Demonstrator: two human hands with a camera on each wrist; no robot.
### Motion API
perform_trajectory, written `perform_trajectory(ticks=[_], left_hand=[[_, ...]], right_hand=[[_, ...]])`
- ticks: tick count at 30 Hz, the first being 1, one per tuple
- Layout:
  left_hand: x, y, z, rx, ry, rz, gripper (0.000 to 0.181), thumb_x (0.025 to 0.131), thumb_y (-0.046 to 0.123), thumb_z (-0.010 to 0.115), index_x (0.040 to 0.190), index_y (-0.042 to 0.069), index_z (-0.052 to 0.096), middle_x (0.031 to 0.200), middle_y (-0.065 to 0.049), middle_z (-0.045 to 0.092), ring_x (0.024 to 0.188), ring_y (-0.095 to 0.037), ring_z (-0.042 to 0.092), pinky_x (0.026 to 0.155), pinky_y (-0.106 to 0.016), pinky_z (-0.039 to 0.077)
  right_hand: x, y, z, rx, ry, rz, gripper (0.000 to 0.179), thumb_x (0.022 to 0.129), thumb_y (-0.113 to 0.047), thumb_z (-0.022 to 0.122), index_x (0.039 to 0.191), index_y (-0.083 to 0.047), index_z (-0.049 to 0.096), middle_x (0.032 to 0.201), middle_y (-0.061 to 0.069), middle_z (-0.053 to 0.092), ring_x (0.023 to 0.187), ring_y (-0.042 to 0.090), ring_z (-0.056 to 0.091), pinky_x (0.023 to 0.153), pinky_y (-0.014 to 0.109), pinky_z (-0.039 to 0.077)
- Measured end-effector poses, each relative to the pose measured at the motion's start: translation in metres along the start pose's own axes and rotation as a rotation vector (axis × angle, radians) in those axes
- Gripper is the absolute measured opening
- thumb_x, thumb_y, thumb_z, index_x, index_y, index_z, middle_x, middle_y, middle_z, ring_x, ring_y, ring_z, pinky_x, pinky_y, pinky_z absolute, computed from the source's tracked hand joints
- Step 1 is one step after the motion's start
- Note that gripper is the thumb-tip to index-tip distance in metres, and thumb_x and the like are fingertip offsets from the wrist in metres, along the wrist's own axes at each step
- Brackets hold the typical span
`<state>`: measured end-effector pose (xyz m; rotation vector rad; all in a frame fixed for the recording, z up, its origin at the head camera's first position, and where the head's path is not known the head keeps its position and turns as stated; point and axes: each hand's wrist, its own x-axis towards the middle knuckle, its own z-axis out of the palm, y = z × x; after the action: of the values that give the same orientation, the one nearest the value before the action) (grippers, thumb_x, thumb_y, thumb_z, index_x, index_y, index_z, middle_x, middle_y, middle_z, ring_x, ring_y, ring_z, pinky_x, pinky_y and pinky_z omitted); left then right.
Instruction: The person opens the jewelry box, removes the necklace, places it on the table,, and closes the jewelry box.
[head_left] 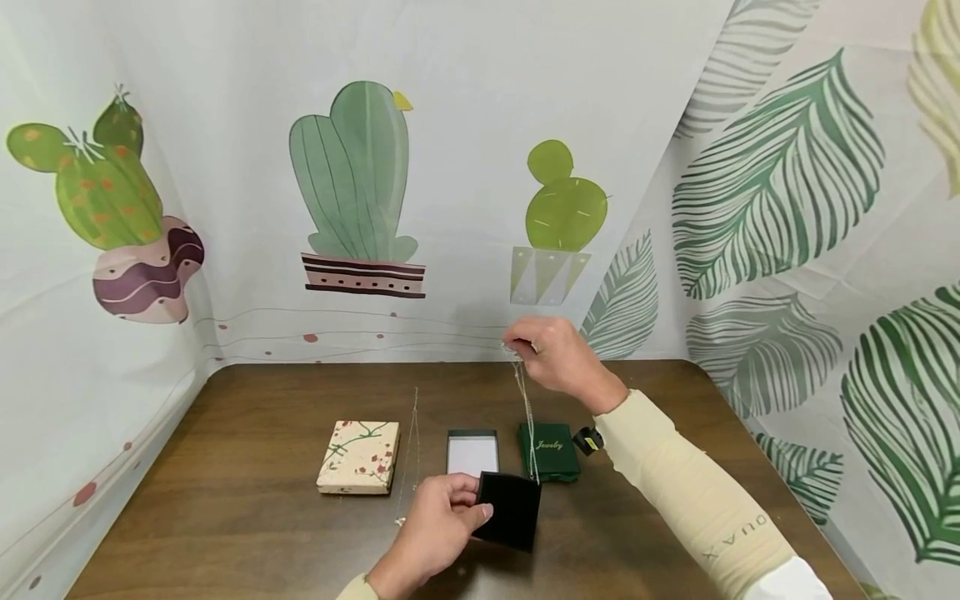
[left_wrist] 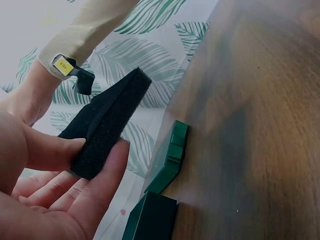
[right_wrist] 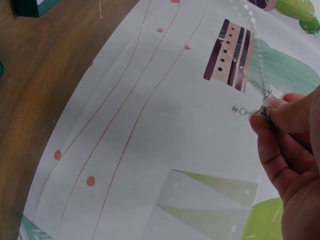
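Observation:
My left hand (head_left: pixel 437 518) grips a square black foam pad (head_left: pixel 512 515) by its left side, thumb on one face and fingers behind. In the left wrist view the pad's porous edge (left_wrist: pixel 120 117) shows, and it is held up off the table. Above and to the right, my right hand (head_left: pixel 558 360) pinches a silver necklace (head_left: pixel 529 417) between thumb and fingertips. Its chain strands hang down to the pad's top edge. In the right wrist view the pinched end of the necklace (right_wrist: pixel 263 111) shows a small ring and clasp.
Behind the pad lie an open box tray (head_left: pixel 472 452) with a white inside and a green lid (head_left: pixel 555 450) marked "Jewelry". A second necklace (head_left: pixel 416 425) lies on the wooden table (head_left: pixel 255 467), right of a flowered box (head_left: pixel 360 457). A printed cloth hangs behind.

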<state>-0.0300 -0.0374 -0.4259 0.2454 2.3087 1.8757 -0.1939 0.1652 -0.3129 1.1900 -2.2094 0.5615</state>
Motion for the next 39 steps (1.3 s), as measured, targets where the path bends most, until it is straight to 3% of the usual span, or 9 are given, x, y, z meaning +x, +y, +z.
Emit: perform_trajectory(ticks=[10,15,25,30,39], left_hand=[[-0.001,-0.001,0.002,0.035,-0.027,-0.008,0.029,0.088,0.004,0.076,0.113,-0.01,0.069,0.101,-0.019,0.075,0.094,-0.025,0.072,0.077,-0.026,0.06],[-0.002,-0.005,-0.001,0.006,-0.026,-0.021,0.031,0.089,0.004,0.076,0.115,-0.011,0.069,0.101,-0.019,0.076,0.094,-0.024,0.073,0.077,-0.028,0.061],[-0.001,0.0,-0.014,-0.127,0.107,-0.08,0.038,0.09,0.006,0.076,0.12,-0.015,0.065,0.098,-0.019,0.076,0.083,-0.015,0.072,0.067,-0.023,0.06],[0.002,0.002,-0.019,-0.141,0.165,-0.102,0.045,0.09,0.007,0.076,0.127,-0.016,0.062,0.101,-0.018,0.075,0.084,-0.017,0.072,0.067,-0.027,0.062],[0.007,0.008,-0.026,-0.159,0.214,-0.118,0.039,0.09,0.005,0.075,0.124,-0.013,0.066,0.101,-0.02,0.075,0.084,-0.018,0.072,0.067,-0.031,0.063]], right_hand=[[-0.002,0.002,-0.003,0.001,0.002,0.021,0.019,0.089,0.01,0.071,0.088,-0.009,0.077,0.085,0.004,0.077,0.076,0.015,0.072,0.072,0.035,0.062],[-0.003,0.001,-0.003,0.034,0.011,0.017,0.019,0.088,0.01,0.072,0.087,-0.009,0.076,0.084,0.004,0.077,0.076,0.015,0.071,0.073,0.034,0.062],[-0.003,-0.002,-0.015,0.066,0.007,0.045,0.02,0.088,0.01,0.072,0.089,-0.009,0.077,0.087,0.004,0.078,0.079,0.015,0.073,0.075,0.034,0.063],[-0.006,-0.005,-0.023,0.056,0.024,0.036,0.023,0.087,0.012,0.07,0.085,-0.01,0.075,0.083,0.002,0.075,0.075,0.012,0.067,0.071,0.033,0.06],[-0.007,-0.01,-0.032,0.038,0.012,0.056,0.028,0.084,0.015,0.065,0.08,-0.012,0.069,0.076,-0.002,0.067,0.069,0.009,0.056,0.065,0.028,0.051]])
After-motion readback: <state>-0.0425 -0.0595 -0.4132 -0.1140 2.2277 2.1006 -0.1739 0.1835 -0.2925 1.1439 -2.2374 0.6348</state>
